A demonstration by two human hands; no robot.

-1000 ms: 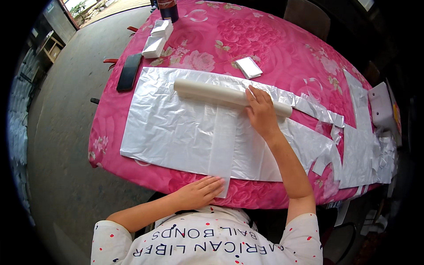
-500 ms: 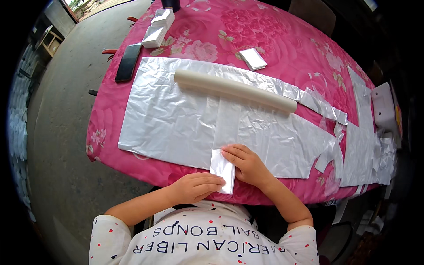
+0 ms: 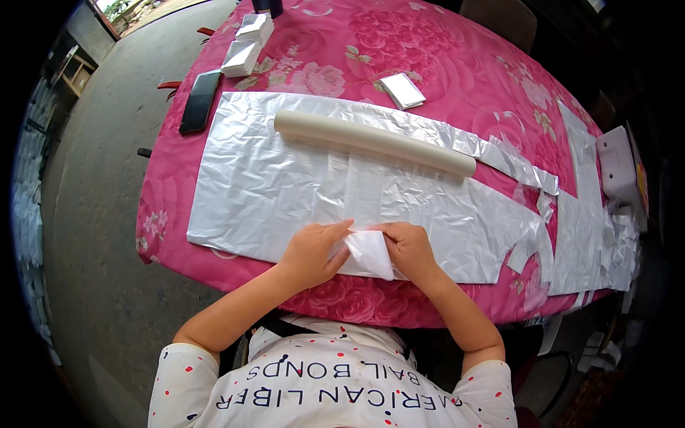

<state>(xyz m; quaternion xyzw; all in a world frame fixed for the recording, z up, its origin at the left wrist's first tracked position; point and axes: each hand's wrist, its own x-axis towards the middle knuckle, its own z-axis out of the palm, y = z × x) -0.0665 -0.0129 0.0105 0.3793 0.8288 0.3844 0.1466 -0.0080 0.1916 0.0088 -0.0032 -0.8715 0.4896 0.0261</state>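
Between my two hands a folded white plastic bag is raised over the near edge of a large flat stack of silvery-white plastic bags. My right hand pinches its upper right corner. My left hand has its fingers and thumb at the upper left corner, where the grip is partly hidden. Beyond both hands, a long pale roller tube lies slantwise across the bags. A small folded white packet rests on the tablecloth past the tube.
Pink floral cloth covers the table. At the far left are piled white packets and a black phone. Cut plastic strips trail at the right, near a white plastic container. A chair back stands beyond the far edge.
The folded bag has been lifted and turned from lying flat at the table's edge to between my hands. Both hands moved up from the near edge; the left one rose beside the bag.
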